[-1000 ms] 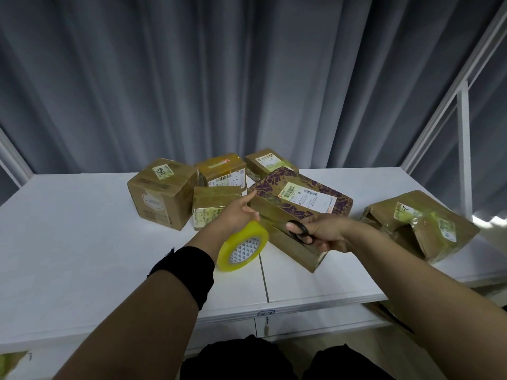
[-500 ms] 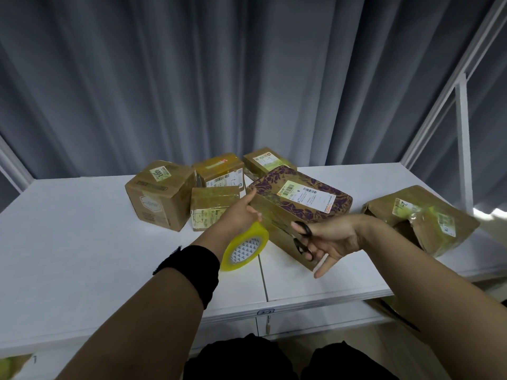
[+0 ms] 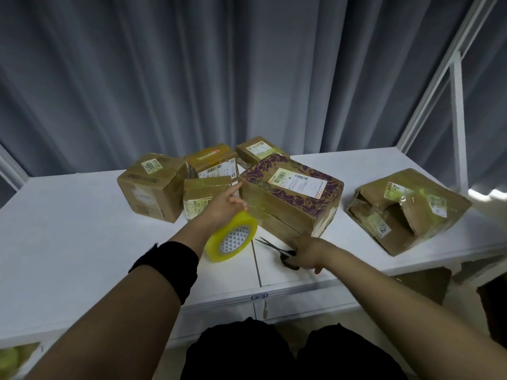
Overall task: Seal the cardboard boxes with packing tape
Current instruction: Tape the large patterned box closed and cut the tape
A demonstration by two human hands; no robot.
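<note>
Left hand [image 3: 225, 207] is gripping the yellow tape roll [image 3: 233, 238] just in front of the purple-patterned box [image 3: 290, 198], one finger stretching toward that box's near-left top corner. The right hand [image 3: 304, 255] is lying over the handles of the scissors [image 3: 274, 248] in front of the box's near-right corner, fingers loosely spread; whether any is hooked through a loop cannot be told. The person seems to be working on the taping of this box. To do it well, the roll should be kept taut and square to the seam while the free hand is pressing the strip flat. Whether a strip is running from roll to box is unclear. A grey curtain [image 3: 219, 78] is hanging behind the box, and the white table [image 3: 82, 242] is carrying everything. A torn box [image 3: 406, 209] is sitting well apart to the right, probably awaiting tape. Four smaller boxes are crowding the left and rear. The nearest of them, a small taped box [image 3: 204, 196], is sitting just beside the working corner and cramping the left hand.
</note>
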